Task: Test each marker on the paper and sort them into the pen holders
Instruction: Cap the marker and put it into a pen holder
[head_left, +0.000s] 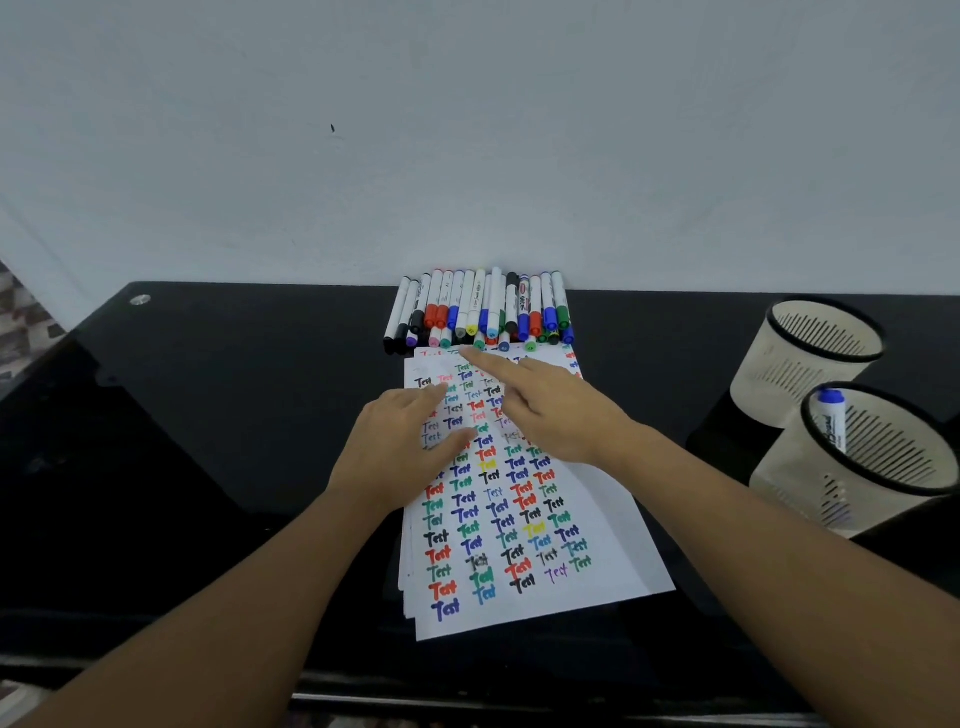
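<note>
Your left hand lies flat on the paper, fingers straight and relaxed, pressing the sheet's left part and holding nothing. Your right hand hovers over the upper part of the sheet with the index finger stretched toward the markers; its fingertip is at the top edge of the paper, just short of the caps. The other fingers appear loosely curled, though the angle hides them in part, and it grasps nothing.

Paper: several stacked white sheets, the top one covered in rows of the word "Test" in many colours. It lies on the black table, slightly askew.

Markers: a packed row at the far edge of the table against the white wall, caps toward you, touching the top of the paper.

Holders: two cream slotted cups with black rims at the right, well apart from the paper. The near holder contains one blue marker, standing upright. The far holder shows nothing inside.
</note>
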